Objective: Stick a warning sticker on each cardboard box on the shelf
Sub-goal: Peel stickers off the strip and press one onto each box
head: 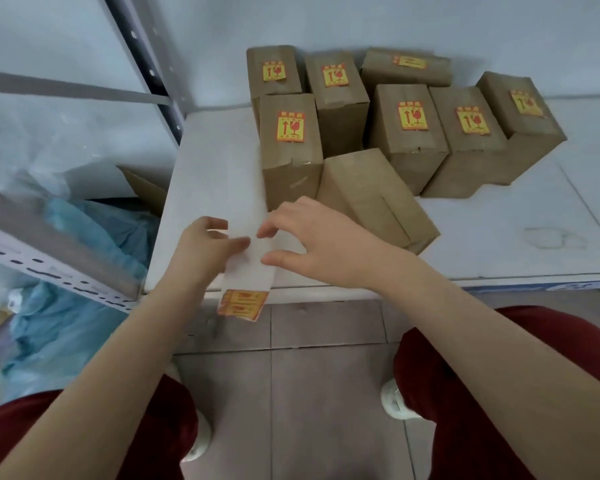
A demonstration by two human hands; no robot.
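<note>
Peeling stage: I had left hand (205,242) and right hand (305,237) pinching the backing strip (248,271) over the shelf (205,168) edge; next sticker (243,304) was for the bare box (371,192), lying beside them.

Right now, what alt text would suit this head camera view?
Two bare hands, left hand and right hand, handle a white sticker strip before eight cardboard boxes; only the nearest box lacks a yellow warning sticker.

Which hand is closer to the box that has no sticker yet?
Right. The right hand hovers right beside the unlabelled box; the left hand is farther left, across the backing strip.
</note>
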